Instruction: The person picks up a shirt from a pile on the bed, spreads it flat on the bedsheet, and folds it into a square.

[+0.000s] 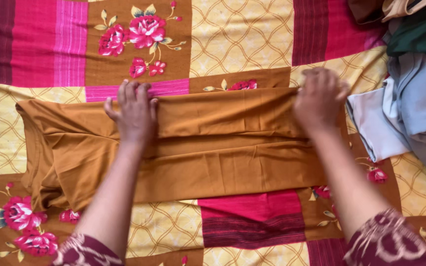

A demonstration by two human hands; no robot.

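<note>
Head view. A mustard-brown garment [198, 148] lies folded into a long horizontal band across the middle of a bed, on a patchwork bedspread [237, 34] of yellow lattice, pink-striped and brown rose-printed squares.

Left hand [133, 114]: palm down on the garment's upper folded layer, at about 9 o'clock from frame centre. Fingers extended, close together, tips pointing to 12 o'clock and reaching the top fold edge. Hand flat and open, pressing; nothing gripped.

Right hand [320, 98]: on the garment's upper right end, at about 2 o'clock from centre. Knuckles up, fingers curled down at the cloth edge. Fingertips hidden under the hand; cannot tell whether cloth is pinched or only pressed.

Both forearms enter from 6 o'clock; maroon patterned sleeves [395, 241] show at the lower edge.

Garment's left end, at 9 o'clock, is rumpled, with loose folds toward 7 o'clock.

Pile of other clothes [410, 108] at 3 o'clock: pale grey-blue pieces, dark green above them, tan and brown at 1 o'clock. The pile's nearest pale edge lies just beside the right hand.
</note>
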